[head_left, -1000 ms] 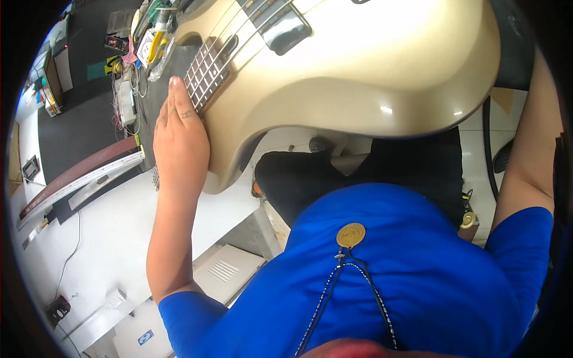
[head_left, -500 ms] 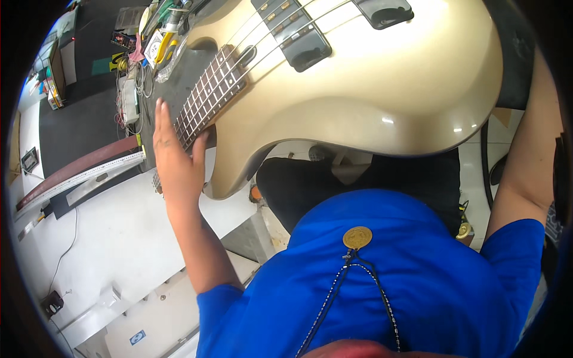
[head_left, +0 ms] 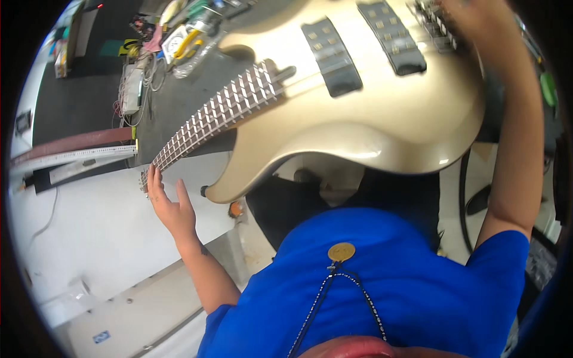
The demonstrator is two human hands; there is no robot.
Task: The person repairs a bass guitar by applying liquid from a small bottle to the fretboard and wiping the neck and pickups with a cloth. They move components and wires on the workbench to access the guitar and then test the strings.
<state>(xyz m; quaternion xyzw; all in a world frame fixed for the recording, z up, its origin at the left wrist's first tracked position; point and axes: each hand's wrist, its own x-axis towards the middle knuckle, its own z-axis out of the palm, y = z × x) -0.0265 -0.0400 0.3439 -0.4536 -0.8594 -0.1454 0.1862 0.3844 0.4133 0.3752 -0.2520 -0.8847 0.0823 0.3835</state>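
A champagne-gold electric bass [head_left: 370, 119] lies across the top of the view, with two black pickups, a metal bridge at the upper right and a fretted neck [head_left: 215, 113] running down to the left. My left hand [head_left: 174, 206] is at the far end of the neck near the headstock, fingertips against or just beside it, thumb apart, fingers open. My right hand [head_left: 477, 24] is at the upper right by the bridge, blurred by motion, so its fingers cannot be made out.
A dark bench mat [head_left: 83, 95] carries cables, tools with yellow handles [head_left: 191, 45], a power strip [head_left: 129, 89] and a long ruler [head_left: 71, 152]. A white surface [head_left: 101, 232] lies at the left. Below the bass are my dark-trousered legs and the tiled floor.
The bass has shifted right and down, showing more neck and the bridge. My left hand has moved down along the neck toward the headstock. My right arm has risen, bringing the hand into view.
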